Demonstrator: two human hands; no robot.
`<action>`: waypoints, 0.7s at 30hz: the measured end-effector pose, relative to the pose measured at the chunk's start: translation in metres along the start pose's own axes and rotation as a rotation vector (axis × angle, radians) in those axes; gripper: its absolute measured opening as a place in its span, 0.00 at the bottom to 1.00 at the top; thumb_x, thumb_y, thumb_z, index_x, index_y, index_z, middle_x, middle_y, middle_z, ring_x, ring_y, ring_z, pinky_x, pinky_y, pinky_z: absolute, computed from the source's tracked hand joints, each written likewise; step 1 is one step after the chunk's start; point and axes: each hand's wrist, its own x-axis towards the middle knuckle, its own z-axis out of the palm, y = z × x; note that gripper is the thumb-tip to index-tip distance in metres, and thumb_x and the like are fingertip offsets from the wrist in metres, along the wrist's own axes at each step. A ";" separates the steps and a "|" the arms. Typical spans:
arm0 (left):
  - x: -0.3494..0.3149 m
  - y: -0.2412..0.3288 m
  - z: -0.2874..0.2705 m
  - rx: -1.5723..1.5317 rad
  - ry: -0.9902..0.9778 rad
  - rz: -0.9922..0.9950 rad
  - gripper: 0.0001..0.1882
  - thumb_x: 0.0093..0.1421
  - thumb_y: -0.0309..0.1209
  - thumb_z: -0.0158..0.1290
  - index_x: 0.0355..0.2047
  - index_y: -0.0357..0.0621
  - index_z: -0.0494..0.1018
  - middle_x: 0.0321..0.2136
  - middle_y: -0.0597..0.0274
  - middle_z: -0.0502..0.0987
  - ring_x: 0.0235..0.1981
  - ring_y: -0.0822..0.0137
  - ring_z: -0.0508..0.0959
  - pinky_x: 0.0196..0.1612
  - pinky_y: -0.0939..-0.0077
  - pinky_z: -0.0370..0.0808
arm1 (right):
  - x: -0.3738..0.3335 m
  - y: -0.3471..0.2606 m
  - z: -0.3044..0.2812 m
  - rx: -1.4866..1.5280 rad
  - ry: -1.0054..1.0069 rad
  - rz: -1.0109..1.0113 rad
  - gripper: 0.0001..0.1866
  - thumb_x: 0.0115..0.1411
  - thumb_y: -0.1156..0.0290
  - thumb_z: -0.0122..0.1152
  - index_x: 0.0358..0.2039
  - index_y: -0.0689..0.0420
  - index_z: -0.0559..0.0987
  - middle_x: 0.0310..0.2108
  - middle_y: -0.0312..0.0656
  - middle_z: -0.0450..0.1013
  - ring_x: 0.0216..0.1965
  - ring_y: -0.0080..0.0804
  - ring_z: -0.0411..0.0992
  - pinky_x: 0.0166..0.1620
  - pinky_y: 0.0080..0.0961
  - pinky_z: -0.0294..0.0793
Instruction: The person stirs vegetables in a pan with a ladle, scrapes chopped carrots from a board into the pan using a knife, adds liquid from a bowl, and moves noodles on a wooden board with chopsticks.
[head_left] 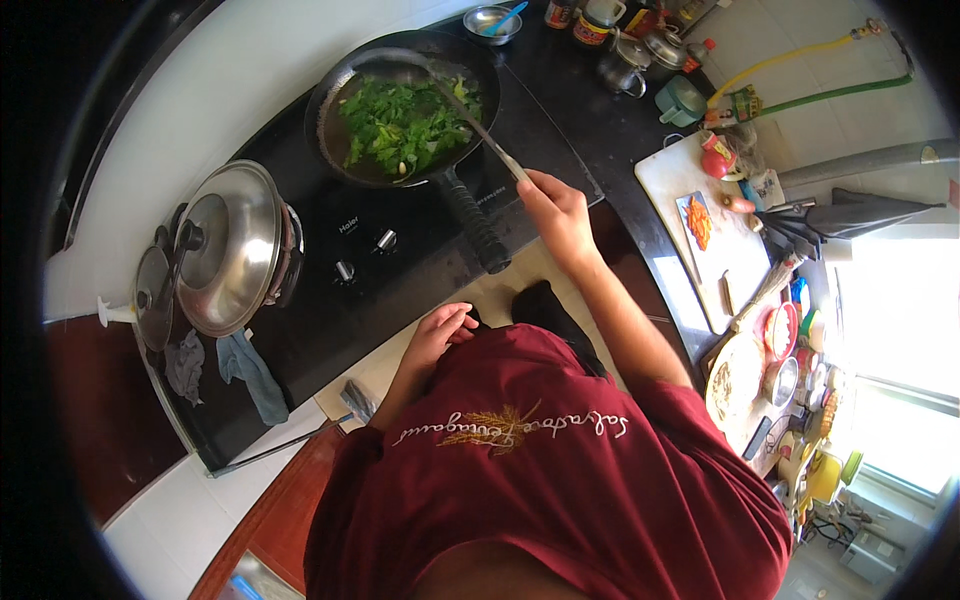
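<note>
My right hand (555, 210) is closed around the handle of a long-handled metal cooking utensil (477, 126). The utensil reaches over the near right rim into a dark wok (318, 130) on the cooktop, and I cannot make out the exact shape of its head. Chopped green leaves (405, 125) lie in brownish liquid inside the wok. The wok's black handle (475, 225) points toward me, with no hand on it. My left hand (440, 333) hovers by the counter's front edge near my shirt, fingers loosely bent, apparently holding nothing.
Left on the black cooktop (370, 215) stands a lidded pot (230, 250); cloths (252, 375) lie nearby. On the right, a white cutting board (680, 160) bears a small dish of orange shreds (697, 222). A metal bowl (493, 25) and several jars (597, 22) stand at the back.
</note>
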 end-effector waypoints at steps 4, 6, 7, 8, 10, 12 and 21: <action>0.009 -0.008 0.004 0.009 -0.033 0.003 0.18 0.62 0.41 0.44 0.46 0.41 0.68 0.34 0.62 0.74 0.32 0.74 0.73 0.38 0.81 0.69 | 0.005 -0.002 -0.001 0.116 -0.022 0.058 0.19 0.58 0.62 0.54 0.44 0.62 0.74 0.20 0.26 0.63 0.20 0.12 0.56 0.22 0.11 0.53; 0.007 -0.011 0.011 0.027 -0.062 0.033 0.18 0.62 0.41 0.44 0.46 0.42 0.68 0.34 0.63 0.74 0.32 0.74 0.73 0.38 0.81 0.69 | 0.019 -0.003 -0.006 0.148 0.009 0.163 0.18 0.56 0.63 0.57 0.40 0.66 0.75 0.20 0.27 0.65 0.21 0.13 0.59 0.23 0.12 0.57; 0.006 -0.010 0.012 0.033 -0.053 0.020 0.18 0.62 0.40 0.44 0.46 0.42 0.68 0.34 0.63 0.74 0.32 0.74 0.73 0.38 0.81 0.69 | 0.018 -0.003 -0.007 0.200 -0.014 0.207 0.18 0.57 0.63 0.55 0.41 0.65 0.75 0.18 0.26 0.62 0.18 0.12 0.55 0.20 0.12 0.52; 0.005 -0.008 0.016 0.030 -0.048 0.014 0.18 0.62 0.40 0.44 0.46 0.42 0.68 0.34 0.63 0.74 0.32 0.74 0.72 0.38 0.81 0.69 | 0.014 -0.007 -0.010 0.240 -0.039 0.248 0.17 0.58 0.63 0.54 0.43 0.63 0.74 0.16 0.25 0.58 0.14 0.11 0.51 0.17 0.12 0.47; 0.004 -0.009 0.026 0.038 -0.032 0.006 0.17 0.62 0.39 0.43 0.46 0.42 0.67 0.35 0.62 0.74 0.33 0.74 0.72 0.39 0.81 0.69 | 0.000 -0.020 -0.012 0.287 -0.019 0.162 0.17 0.59 0.65 0.52 0.44 0.63 0.73 0.16 0.24 0.58 0.14 0.10 0.51 0.17 0.11 0.46; 0.004 -0.014 0.037 0.062 -0.012 0.001 0.17 0.63 0.38 0.41 0.48 0.41 0.66 0.36 0.61 0.73 0.33 0.73 0.72 0.39 0.81 0.68 | -0.002 -0.021 -0.017 0.271 -0.003 0.020 0.16 0.60 0.66 0.50 0.45 0.63 0.73 0.16 0.24 0.57 0.14 0.09 0.50 0.17 0.10 0.45; 0.014 -0.021 0.074 0.025 -0.003 0.018 0.19 0.62 0.39 0.43 0.48 0.40 0.66 0.36 0.62 0.73 0.33 0.74 0.71 0.40 0.81 0.67 | 0.022 -0.016 -0.033 0.246 -0.073 0.138 0.17 0.60 0.64 0.51 0.42 0.63 0.74 0.13 0.23 0.56 0.12 0.09 0.49 0.16 0.11 0.44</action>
